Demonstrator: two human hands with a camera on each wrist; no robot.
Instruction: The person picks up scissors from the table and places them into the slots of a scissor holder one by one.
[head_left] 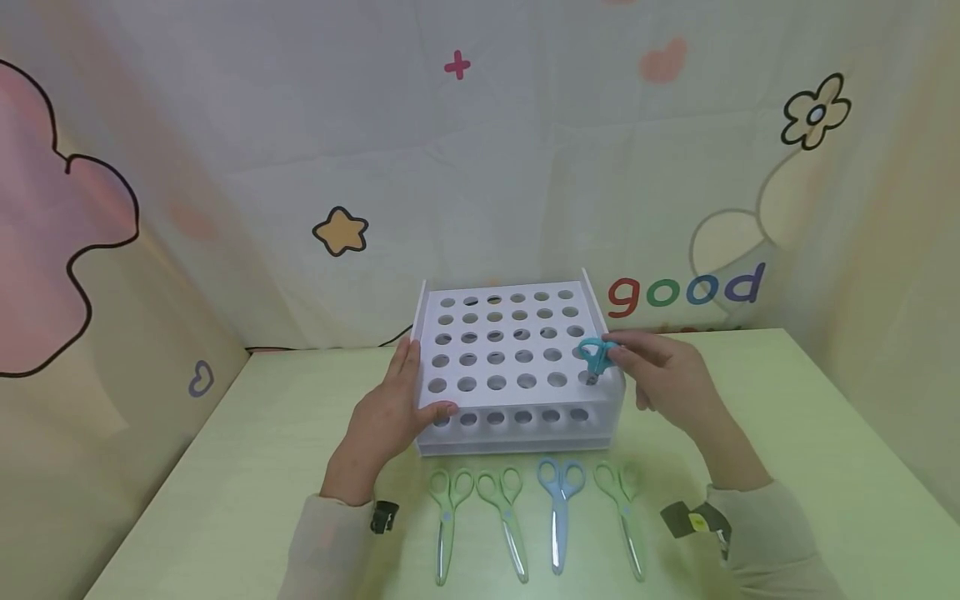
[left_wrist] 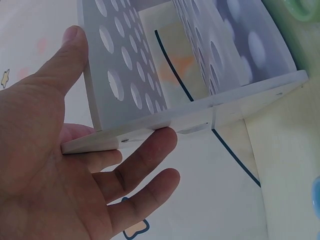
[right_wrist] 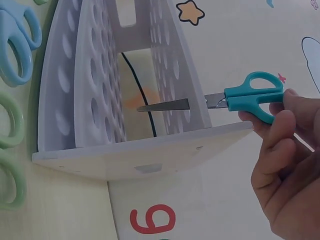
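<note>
A white rack (head_left: 480,399) with rows of round holes stands on the table. My left hand (head_left: 386,412) holds its left side, thumb over the top plate's front corner and fingers along the outer panel; the left wrist view shows this hand (left_wrist: 45,145) around the panel edge. My right hand (head_left: 675,379) pinches a handle loop of small teal scissors (head_left: 596,354) at the front right corner. In the right wrist view the scissors (right_wrist: 250,100) are closed, their metal blades through a hole in the top plate, tips between the two perforated plates.
In front of the rack lie light green scissors (head_left: 446,533), a second light green pair (head_left: 512,527), a blue pair (head_left: 559,517) and another light green pair (head_left: 627,512), handles toward the rack. A printed curtain (head_left: 480,183) hangs behind the table (head_left: 300,417).
</note>
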